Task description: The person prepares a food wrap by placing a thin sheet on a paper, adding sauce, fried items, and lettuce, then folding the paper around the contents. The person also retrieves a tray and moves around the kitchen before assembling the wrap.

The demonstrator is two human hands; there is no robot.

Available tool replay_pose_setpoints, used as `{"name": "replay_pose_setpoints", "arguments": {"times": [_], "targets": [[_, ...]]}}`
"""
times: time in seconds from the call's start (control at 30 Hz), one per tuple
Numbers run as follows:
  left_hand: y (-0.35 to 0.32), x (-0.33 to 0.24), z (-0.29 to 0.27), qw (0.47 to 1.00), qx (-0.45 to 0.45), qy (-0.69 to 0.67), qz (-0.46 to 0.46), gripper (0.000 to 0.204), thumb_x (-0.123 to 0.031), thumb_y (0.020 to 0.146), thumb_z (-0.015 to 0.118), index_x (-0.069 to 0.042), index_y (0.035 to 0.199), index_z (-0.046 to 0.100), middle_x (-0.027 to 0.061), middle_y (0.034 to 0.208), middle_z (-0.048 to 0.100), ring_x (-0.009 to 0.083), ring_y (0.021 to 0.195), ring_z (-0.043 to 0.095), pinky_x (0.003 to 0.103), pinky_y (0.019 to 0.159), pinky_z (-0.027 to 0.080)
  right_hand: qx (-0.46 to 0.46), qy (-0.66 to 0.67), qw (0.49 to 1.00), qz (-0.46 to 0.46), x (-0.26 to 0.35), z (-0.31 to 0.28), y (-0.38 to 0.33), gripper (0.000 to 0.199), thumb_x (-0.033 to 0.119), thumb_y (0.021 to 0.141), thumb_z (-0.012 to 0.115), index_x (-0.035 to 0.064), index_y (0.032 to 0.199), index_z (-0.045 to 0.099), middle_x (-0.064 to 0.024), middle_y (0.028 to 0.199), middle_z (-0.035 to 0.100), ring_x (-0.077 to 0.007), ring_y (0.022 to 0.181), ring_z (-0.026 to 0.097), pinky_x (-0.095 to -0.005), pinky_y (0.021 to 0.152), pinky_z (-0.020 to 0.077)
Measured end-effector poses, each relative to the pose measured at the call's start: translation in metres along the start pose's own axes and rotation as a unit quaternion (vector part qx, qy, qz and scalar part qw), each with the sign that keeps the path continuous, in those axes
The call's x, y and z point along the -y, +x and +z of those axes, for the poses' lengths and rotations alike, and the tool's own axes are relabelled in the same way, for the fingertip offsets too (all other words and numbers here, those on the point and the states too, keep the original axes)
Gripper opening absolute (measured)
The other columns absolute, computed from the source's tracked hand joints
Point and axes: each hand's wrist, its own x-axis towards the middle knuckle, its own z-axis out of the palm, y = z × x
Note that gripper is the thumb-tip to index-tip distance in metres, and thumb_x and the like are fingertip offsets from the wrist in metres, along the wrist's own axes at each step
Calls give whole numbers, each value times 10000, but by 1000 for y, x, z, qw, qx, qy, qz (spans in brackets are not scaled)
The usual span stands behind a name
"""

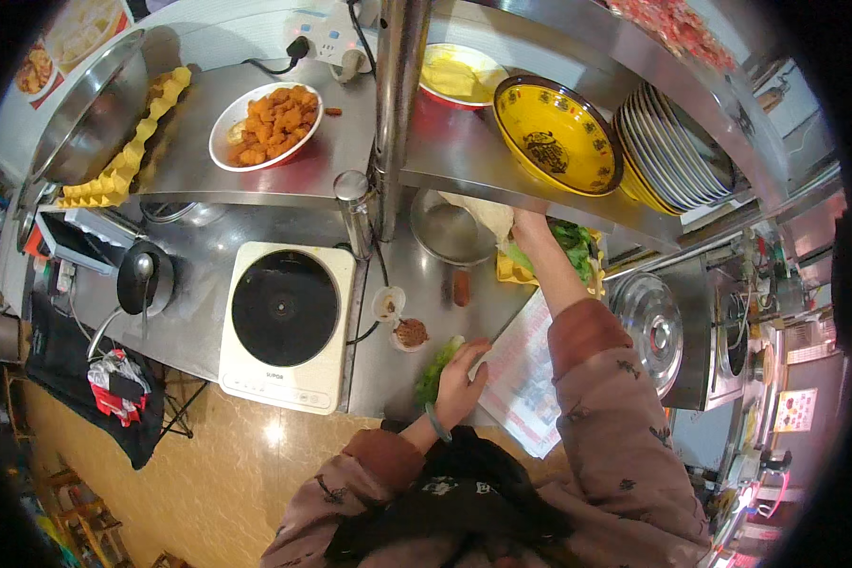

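Near the front edge of the steel counter (369,364), my left hand (459,383) is closed at the edge of a green lettuce leaf (434,375). My right hand (528,227) reaches far under the raised shelf, beside a pale, crumpled cloth-like or bag-like thing (488,213). The shelf edge hides its fingers. Dark green leaves (573,244) lie in a yellow tray (513,272) just right of that hand. A steel saucepan (452,230) with a brown handle stands to its left.
An induction cooker (341,322) sits left of my hands, near two small cups (410,333). Printed paper (521,379) lies under my right arm; a glass lid (648,327) is beyond. The shelf (350,156) overhead carries a bowl of orange fried pieces (270,128) and yellow bowls (559,133).
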Motion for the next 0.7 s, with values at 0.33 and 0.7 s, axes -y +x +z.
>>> {"name": "replay_pose_setpoints", "arguments": {"times": [0.33, 0.7], "targets": [[3, -9, 19, 945, -175, -239, -136, 201, -46, 889, 428, -22, 1082, 481, 37, 1022, 481, 131, 958, 454, 269, 857, 381, 28, 267, 950, 156, 17, -27, -92, 386, 258, 878, 542, 17, 1176, 499, -112, 1174, 550, -241, 1062, 538, -373, 931, 419], [-28, -35, 105, 833, 36, -491, -252, 438, -307, 922, 438, -24, 1256, 409, 83, 1260, 452, 207, 1186, 414, 356, 997, 300, 96, -326, 936, 91, 79, -155, -267, 234, 154, 853, 567, -17, 1011, 587, -64, 947, 614, -137, 829, 587, -258, 745, 468]]}}
